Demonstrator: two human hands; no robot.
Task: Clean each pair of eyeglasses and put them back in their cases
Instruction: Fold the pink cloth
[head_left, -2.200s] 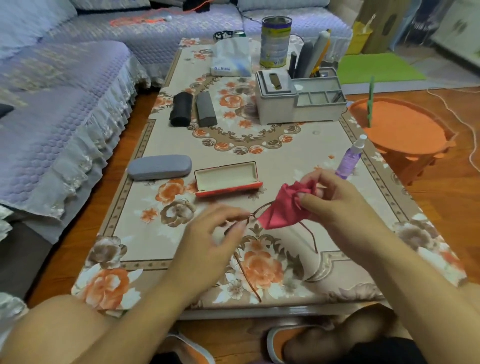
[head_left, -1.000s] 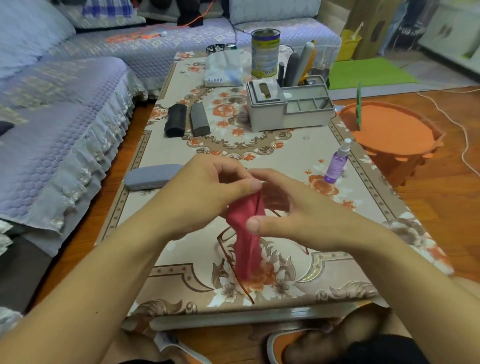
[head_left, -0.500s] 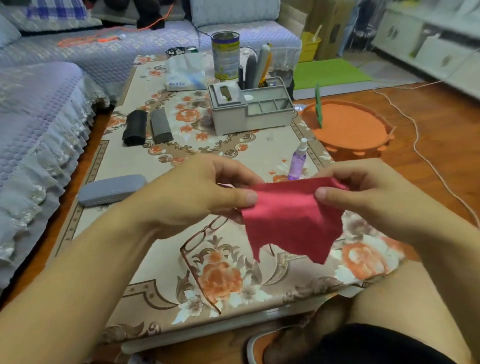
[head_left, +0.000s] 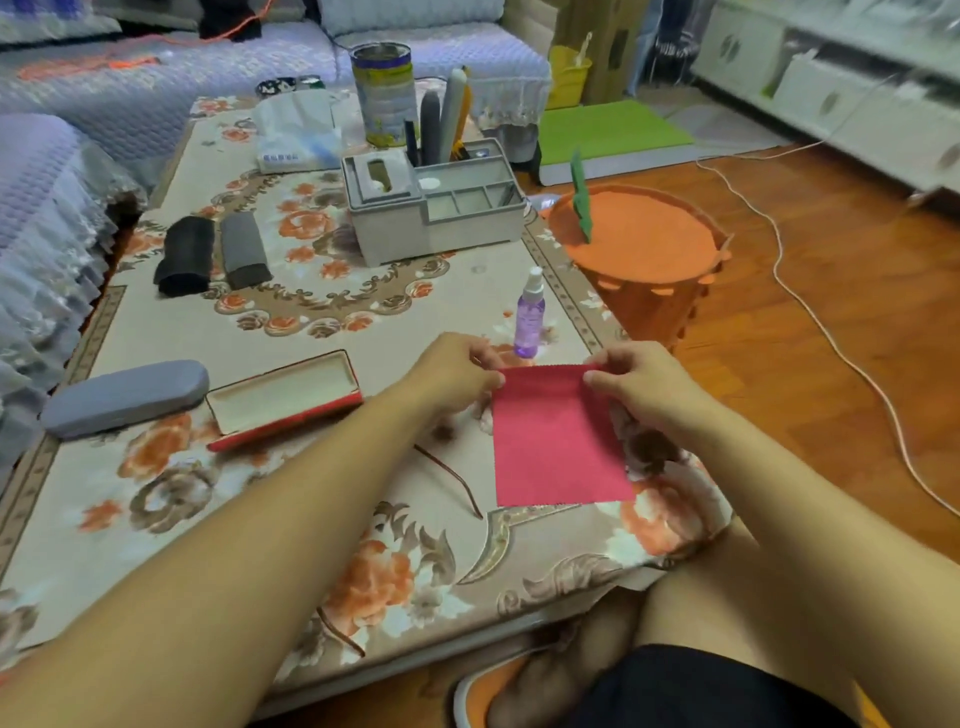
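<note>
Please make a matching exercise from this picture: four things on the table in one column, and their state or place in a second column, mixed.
Things:
1. red cloth
2. red case
3. grey case
4. spray bottle

States:
A. closed, lying by the table's left edge
B. standing upright
C. held spread out by the left hand and right hand
D. open and empty

Pairs: 1-C, 2-D, 3-A, 4-B

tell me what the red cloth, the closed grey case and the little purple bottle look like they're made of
Red cloth: thin matte fabric, probably microfibre; it hangs flat from the left hand and right hand, and its top edge looks pinked.
Grey case: rigid shell with a dull, slightly textured skin, perhaps faux leather or coated plastic.
Purple bottle: translucent plastic, seemingly, with a white spray top.
</note>
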